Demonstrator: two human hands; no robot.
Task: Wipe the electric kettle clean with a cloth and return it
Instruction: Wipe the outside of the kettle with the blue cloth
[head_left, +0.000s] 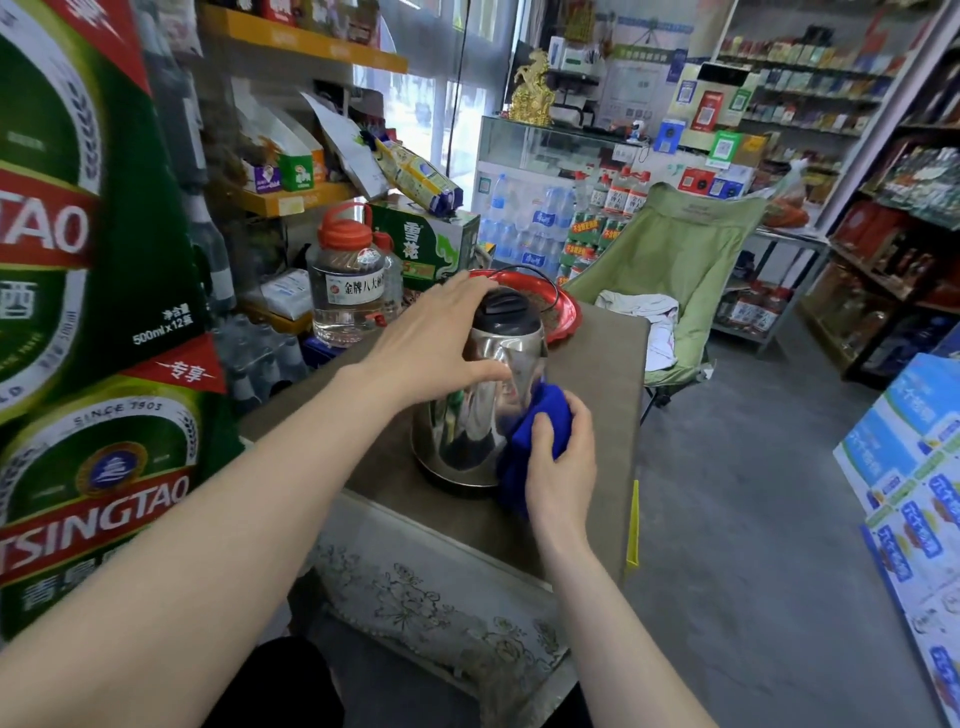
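head-worn camera looks forward and down, close over table (597, 374).

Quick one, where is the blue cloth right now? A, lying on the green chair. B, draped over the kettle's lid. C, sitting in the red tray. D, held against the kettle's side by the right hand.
D: the right hand grips the blue cloth against the lower side of the kettle, while the left hand holds its top.
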